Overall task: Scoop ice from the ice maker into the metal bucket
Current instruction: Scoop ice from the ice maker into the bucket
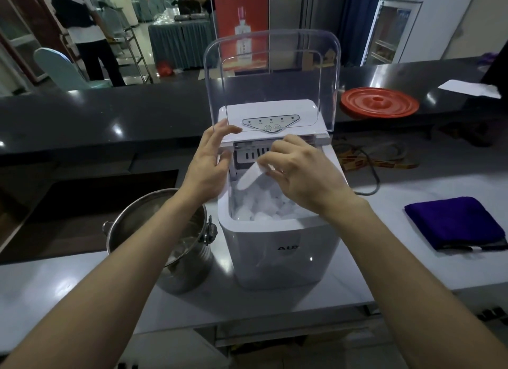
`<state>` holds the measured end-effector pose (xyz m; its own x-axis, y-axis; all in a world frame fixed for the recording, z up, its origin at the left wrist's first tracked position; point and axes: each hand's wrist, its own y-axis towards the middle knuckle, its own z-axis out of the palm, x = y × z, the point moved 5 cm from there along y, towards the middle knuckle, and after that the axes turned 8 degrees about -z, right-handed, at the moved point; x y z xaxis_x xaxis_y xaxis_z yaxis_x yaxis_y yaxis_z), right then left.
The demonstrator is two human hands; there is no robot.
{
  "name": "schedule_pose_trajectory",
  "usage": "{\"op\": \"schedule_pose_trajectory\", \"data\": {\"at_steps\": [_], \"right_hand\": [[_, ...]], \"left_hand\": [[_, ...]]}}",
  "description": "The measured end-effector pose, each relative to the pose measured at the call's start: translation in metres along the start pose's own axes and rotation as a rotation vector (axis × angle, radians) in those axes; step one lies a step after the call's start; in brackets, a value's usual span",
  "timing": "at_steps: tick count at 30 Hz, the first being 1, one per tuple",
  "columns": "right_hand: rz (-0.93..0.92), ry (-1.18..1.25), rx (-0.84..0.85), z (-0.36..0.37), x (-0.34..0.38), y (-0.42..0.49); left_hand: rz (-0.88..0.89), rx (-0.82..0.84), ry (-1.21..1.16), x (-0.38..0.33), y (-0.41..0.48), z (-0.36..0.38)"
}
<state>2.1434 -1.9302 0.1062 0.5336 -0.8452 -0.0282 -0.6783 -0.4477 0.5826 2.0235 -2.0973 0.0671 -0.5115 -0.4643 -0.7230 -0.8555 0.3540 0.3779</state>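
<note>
Count: one white ice maker, one metal bucket, one white scoop, two hands in frame. Extras: one red disc and one white sheet on the dark raised ledge behind, one folded purple cloth on the pale counter, one cable looping behind the machine. The ice maker sits mid-counter near the front edge, its clear lid standing upright, so the basket is open from above and from the front. Ice fills the basket close to the rim. The bucket stands just beside the machine's left wall, one handle lug about touching it, with a little ice visible at the bottom; the left forearm crosses over its mouth. Bare counter to the right, up to the cloth, which lies well apart. Left hand: fingers straight and spread, tips resting on the front-left corner of the control panel, gripping nothing. Right hand: over the basket, fingers curled, pinching the scoop's upper end; the scoop is tilted down-left with its tip at the ice.
</note>
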Motion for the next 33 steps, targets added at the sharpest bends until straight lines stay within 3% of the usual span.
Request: {"op": "schedule_pose_trajectory", "data": {"at_steps": [9,26,33], "right_hand": [[0.224,-0.054,0.181,-0.013,-0.028,-0.012],[0.378,-0.073,0.366,-0.001,-0.015,0.012],[0.59,-0.04,0.406,-0.009,-0.045,0.004]], "left_hand": [[-0.027,0.008,0.028,-0.002,0.0,-0.001],[-0.036,0.007,0.026,0.001,0.0,0.0],[-0.04,0.016,0.024,0.002,0.001,0.001]]}}
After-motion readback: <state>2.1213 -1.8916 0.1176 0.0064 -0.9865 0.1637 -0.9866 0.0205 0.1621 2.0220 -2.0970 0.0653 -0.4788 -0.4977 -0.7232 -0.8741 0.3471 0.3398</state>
